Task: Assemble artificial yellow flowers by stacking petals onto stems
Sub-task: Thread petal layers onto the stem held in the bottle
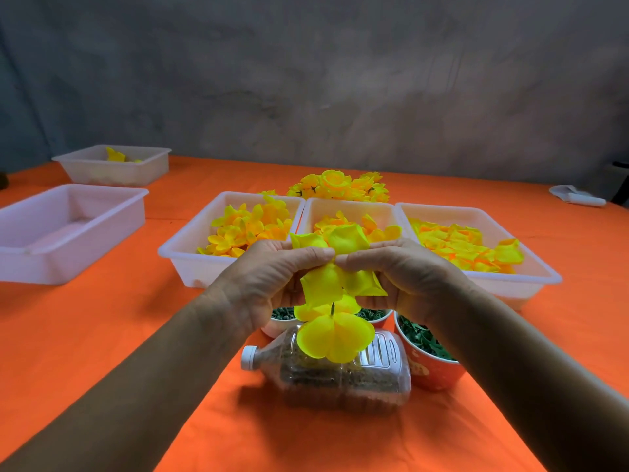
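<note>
**Petals meet stem between both hands**

Left hand (pixel 269 281) and right hand (pixel 405 274) pinch a yellow petal layer (pixel 347 238) together, fingertips almost touching at its centre. The stem (pixel 332 307) runs from there down toward the person, carrying a lower petal layer (pixel 335 337). Both hands sit equally near (seating it looks like the step). Petal trays (pixel 177 248) lie beyond; a bottle (pixel 340 379) and cup (pixel 432 369) lie below on the counter (pixel 170 335).

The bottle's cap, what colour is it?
White; the bottle's cap shows best in the head view, the only one.
</note>
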Motion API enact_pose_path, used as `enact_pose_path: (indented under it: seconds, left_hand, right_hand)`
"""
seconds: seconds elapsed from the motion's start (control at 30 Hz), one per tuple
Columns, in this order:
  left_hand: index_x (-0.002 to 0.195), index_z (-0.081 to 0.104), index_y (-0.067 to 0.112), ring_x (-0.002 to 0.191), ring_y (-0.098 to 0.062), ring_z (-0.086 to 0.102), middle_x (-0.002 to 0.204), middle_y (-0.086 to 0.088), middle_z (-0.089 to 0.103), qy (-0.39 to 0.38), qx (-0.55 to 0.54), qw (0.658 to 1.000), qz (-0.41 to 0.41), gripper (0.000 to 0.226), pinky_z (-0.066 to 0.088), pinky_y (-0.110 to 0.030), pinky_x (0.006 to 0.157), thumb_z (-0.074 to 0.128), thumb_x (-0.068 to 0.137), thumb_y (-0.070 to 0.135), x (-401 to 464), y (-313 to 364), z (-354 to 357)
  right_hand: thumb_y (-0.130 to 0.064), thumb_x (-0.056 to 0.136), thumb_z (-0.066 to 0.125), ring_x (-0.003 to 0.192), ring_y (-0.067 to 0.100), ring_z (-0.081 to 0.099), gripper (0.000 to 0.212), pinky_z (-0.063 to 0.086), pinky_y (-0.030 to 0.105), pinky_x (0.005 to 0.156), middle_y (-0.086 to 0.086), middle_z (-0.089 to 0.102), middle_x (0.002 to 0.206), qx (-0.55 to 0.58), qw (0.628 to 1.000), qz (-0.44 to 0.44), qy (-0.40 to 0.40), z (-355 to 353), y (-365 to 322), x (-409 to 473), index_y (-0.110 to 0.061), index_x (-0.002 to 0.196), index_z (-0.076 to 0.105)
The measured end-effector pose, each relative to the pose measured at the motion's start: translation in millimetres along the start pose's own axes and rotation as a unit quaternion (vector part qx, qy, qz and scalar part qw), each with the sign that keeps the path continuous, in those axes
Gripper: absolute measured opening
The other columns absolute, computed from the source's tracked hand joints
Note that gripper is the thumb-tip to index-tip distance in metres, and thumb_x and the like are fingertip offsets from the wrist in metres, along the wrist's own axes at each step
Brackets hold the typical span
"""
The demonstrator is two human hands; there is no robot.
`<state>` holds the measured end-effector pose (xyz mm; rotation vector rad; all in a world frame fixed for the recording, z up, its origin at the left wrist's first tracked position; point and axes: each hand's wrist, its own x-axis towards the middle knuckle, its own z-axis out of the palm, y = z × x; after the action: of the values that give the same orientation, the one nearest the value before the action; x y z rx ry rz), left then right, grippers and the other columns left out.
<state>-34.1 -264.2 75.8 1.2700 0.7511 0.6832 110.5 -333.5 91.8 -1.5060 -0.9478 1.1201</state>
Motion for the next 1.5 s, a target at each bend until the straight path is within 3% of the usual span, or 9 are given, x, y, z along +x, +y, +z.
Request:
enact_pose_path:
  seconds: [0.1,0.27,0.4,0.47,0.63,0.9,1.2,1.37,1.5]
  left_hand:
    - [0.104,0.066,0.000,0.088,-0.033,0.061,0.100,-0.022,0.068,0.004,0.019,1.000,-0.022,0.059,0.043,-0.059,0.096,0.078,0.051,0.024,-1,0,1]
    - [0.104,0.064,0.001,0.082,-0.032,0.064,0.088,-0.016,0.069,0.012,0.023,0.999,-0.027,0.035,0.045,-0.060,0.096,0.073,0.072,0.011,6,-6,-1]
    - [0.089,0.063,0.008,0.072,-0.027,0.064,0.077,-0.010,0.069,0.009,0.013,0.999,-0.034,0.017,0.045,-0.056,0.094,0.072,0.075,0.010,12,-10,-2]
    - [0.086,0.064,0.007,0.069,-0.025,0.065,0.072,-0.008,0.070,-0.001,0.014,0.999,-0.042,0.013,0.049,-0.052,0.090,0.072,0.075,0.010,15,-13,-5]
    - [0.077,0.067,0.009,0.059,-0.018,0.069,0.065,-0.005,0.071,-0.055,0.011,0.997,-0.058,0.003,0.057,-0.029,0.055,0.068,0.080,0.010,19,-19,-12]
    - [0.057,0.075,0.020,0.058,-0.014,0.069,0.063,-0.001,0.070,-0.095,0.010,0.993,-0.065,0.026,0.054,-0.025,0.052,0.066,0.079,0.012,20,-20,-12]
    - [0.077,0.067,0.012,0.057,-0.014,0.066,0.063,-0.002,0.068,-0.068,0.002,0.995,-0.070,0.003,0.053,-0.025,0.052,0.069,0.079,0.011,15,-22,-11]
    - [0.080,0.064,0.012,0.059,-0.017,0.061,0.065,-0.002,0.065,-0.035,0.021,0.997,-0.071,0.005,0.048,-0.030,0.063,0.066,0.080,0.008,12,-22,-4]
    - [0.089,0.063,0.012,0.055,-0.014,0.062,0.067,-0.002,0.066,-0.033,0.040,0.996,-0.068,0.009,0.048,-0.027,0.061,0.065,0.082,0.006,10,-24,-3]
  right_hand:
    - [-0.010,0.075,0.073,0.062,0.011,0.062,0.010,0.047,0.022,0.048,-0.002,0.066,0.067,0.002,1.000,0.008,0.007,-1,3,2,-0.012,0.075,0.064]
    - [-0.011,0.075,0.073,0.053,0.009,0.063,0.010,0.047,0.022,0.045,-0.002,0.066,0.060,0.006,1.000,0.029,0.001,-1,4,3,-0.012,0.076,0.063]
    - [-0.012,0.077,0.073,0.052,0.009,0.063,0.009,0.047,0.022,0.046,-0.002,0.067,0.061,-0.005,0.999,0.045,-0.010,-2,3,5,-0.012,0.078,0.064]
    - [-0.012,0.078,0.072,0.050,0.008,0.063,0.008,0.047,0.022,0.047,-0.003,0.067,0.060,-0.010,0.998,0.057,-0.018,-2,2,6,-0.012,0.079,0.064]
    - [-0.012,0.081,0.068,0.052,0.015,0.066,0.010,0.049,0.021,0.047,0.001,0.068,0.062,-0.003,0.996,0.081,-0.049,-3,5,6,-0.008,0.087,0.062]
    - [-0.011,0.082,0.066,0.049,0.013,0.065,0.006,0.048,0.019,0.043,-0.002,0.067,0.058,0.015,0.994,0.089,-0.058,-4,6,6,-0.009,0.086,0.062]
    - [-0.009,0.084,0.063,0.050,0.012,0.065,0.003,0.049,0.019,0.044,-0.003,0.068,0.059,0.042,0.991,0.101,-0.075,-7,12,8,-0.012,0.082,0.062]
    - [-0.008,0.084,0.062,0.050,0.011,0.065,0.004,0.050,0.020,0.046,-0.004,0.068,0.060,0.031,0.991,0.108,-0.076,-8,16,10,-0.012,0.084,0.061]
    - [-0.002,0.082,0.064,0.053,0.012,0.066,0.012,0.051,0.022,0.049,0.000,0.069,0.062,0.004,0.994,0.098,-0.056,-7,20,13,-0.011,0.075,0.060]
